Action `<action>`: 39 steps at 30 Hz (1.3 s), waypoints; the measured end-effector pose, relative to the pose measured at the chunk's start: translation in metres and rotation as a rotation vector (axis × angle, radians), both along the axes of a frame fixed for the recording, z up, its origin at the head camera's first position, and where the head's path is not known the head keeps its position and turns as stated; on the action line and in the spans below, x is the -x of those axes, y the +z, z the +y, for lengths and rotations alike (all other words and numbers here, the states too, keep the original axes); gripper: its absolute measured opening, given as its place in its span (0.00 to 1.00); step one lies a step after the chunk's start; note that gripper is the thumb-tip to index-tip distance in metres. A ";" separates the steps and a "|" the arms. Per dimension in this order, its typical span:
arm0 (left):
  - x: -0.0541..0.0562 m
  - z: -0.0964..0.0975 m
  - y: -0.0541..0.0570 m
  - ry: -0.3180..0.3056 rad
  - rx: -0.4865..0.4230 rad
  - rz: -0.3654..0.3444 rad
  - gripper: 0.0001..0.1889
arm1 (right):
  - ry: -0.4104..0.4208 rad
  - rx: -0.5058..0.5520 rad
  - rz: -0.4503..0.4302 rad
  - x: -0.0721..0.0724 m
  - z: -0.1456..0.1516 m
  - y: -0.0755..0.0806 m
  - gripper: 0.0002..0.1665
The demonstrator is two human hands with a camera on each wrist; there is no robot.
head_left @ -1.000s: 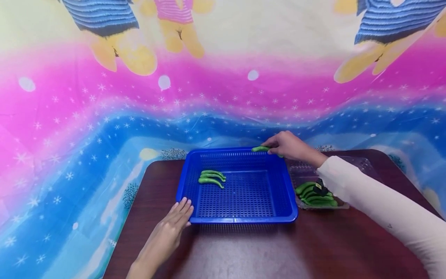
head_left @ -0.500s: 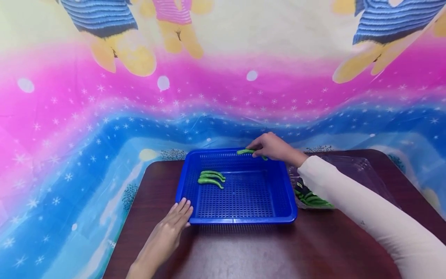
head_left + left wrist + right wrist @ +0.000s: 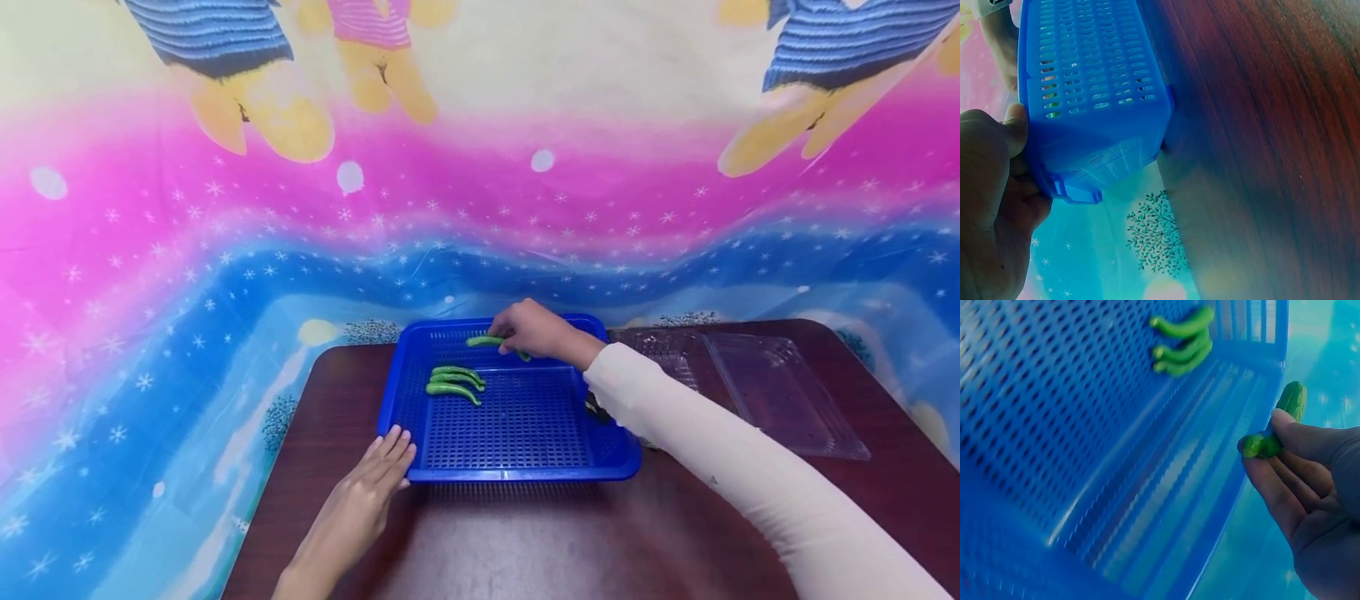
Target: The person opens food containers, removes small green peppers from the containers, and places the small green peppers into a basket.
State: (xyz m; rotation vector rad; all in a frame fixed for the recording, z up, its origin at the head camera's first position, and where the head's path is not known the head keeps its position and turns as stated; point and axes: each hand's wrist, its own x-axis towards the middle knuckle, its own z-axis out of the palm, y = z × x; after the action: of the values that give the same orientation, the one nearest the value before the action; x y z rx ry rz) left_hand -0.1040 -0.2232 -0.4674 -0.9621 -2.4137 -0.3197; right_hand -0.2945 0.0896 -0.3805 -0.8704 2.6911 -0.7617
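At the left, the left hand point(image 3: 360, 492) rests on the near left corner of the blue basket point(image 3: 517, 474), its fingers straight and close together over the rim, apparently steadying it. Inside, toward the basket's left wall, three green vegetables point(image 3: 454, 390) lie side by side on the floor. Further right, above the floor by the basket's far wall, a fourth vegetable point(image 3: 483, 341) is clamped between the thumb and fingertips of the right hand point(image 3: 532, 329). The step in hand looks like carrying it to the others; the next move would call for lowering it beside the row, then parting the fingers. Past the cream sleeve point(image 3: 675, 425), a clear plastic container point(image 3: 787, 392) sits toward the worktop's far right corner, partly hidden. The worktop point(image 3: 525, 542) is dark red-brown, grained and glossy along its near side; behind its far edge hangs a pink and blue cloth point(image 3: 450, 192) with snowflakes and cartoon figures.
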 end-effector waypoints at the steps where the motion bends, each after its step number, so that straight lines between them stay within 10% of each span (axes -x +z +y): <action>1: 0.000 0.000 0.000 0.001 0.000 0.000 0.31 | 0.008 -0.006 0.000 -0.001 -0.006 -0.001 0.17; 18: -0.001 0.000 0.001 0.008 0.007 -0.007 0.31 | 0.003 -0.083 0.039 -0.019 -0.077 -0.040 0.04; 26: 0.001 0.000 0.002 -0.011 0.007 0.002 0.31 | 0.020 -0.166 0.114 -0.025 -0.094 -0.060 0.34; 39: 0.001 -0.002 0.001 0.013 0.025 -0.027 0.31 | -0.031 -0.381 0.127 -0.024 -0.116 -0.080 0.10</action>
State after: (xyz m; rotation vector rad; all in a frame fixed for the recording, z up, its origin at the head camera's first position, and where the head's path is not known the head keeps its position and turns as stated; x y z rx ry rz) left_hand -0.1050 -0.2249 -0.4662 -0.9581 -2.4525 -0.3006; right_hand -0.2704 -0.0266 -0.4601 -0.8038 2.8270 -0.1879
